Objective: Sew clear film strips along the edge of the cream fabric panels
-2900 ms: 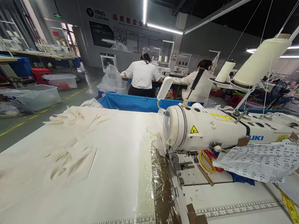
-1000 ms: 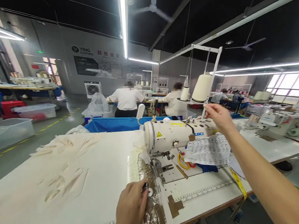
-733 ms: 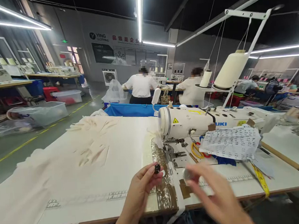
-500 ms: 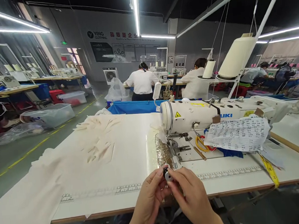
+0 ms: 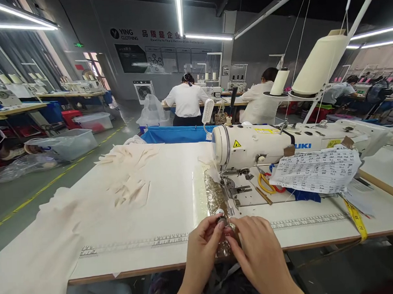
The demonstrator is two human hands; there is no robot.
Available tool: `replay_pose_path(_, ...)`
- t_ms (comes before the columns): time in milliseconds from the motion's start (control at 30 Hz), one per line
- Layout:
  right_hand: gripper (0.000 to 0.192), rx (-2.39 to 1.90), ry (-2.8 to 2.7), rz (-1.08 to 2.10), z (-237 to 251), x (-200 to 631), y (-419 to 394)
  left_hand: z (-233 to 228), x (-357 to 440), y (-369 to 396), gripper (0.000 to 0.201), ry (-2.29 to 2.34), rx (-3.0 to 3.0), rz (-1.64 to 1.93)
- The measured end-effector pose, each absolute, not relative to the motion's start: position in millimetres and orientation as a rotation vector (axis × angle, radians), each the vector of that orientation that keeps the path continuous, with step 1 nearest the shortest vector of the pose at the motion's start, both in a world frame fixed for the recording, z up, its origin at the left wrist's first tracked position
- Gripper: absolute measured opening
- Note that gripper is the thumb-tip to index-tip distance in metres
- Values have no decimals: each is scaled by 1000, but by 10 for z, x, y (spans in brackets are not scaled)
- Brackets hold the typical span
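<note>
In front of the sewing machine (image 5: 249, 146), my two hands are close together over the table's front edge. My left hand (image 5: 205, 244) pinches a small, round, dark bobbin (image 5: 222, 221) between thumb and fingertips. A white bit shows just above it. My right hand (image 5: 257, 245) is beside it with bent fingers closed near the bobbin; a small shiny piece shows at its fingertips, too small to name. Behind the fingertips lies a shiny brownish strip (image 5: 215, 192) on the table, running toward the needle area.
Cream fabric pieces (image 5: 127, 182) spread over the left of the white table (image 5: 169, 202). Yellow-handled scissors (image 5: 265, 185), handwritten paper sheets (image 5: 314, 171) and a yellow tape measure (image 5: 356, 219) lie right. A blue bin (image 5: 177, 134) stands behind; people sit at machines beyond.
The pale, holed face of the bobbin no longer faces me; its dark side shows now in my left fingers. My right fingertips have shifted slightly right, away from it. The view has tilted a little.
</note>
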State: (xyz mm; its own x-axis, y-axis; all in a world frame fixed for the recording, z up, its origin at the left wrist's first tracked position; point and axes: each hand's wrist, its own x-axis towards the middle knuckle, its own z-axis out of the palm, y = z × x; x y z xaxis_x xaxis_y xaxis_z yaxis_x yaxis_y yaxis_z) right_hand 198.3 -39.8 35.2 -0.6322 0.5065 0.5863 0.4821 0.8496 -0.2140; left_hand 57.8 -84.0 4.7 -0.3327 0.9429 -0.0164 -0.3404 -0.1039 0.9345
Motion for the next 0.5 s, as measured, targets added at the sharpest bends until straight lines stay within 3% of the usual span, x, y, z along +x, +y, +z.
replay_pose_path(300,17,-705,-2318,292,657,2040,-128,102,651,-883,51,1055,805,1383)
replay_pose_path(500,19,-822,-2107,391,590,2095,-23,65,703,-905,46,967,719,1372)
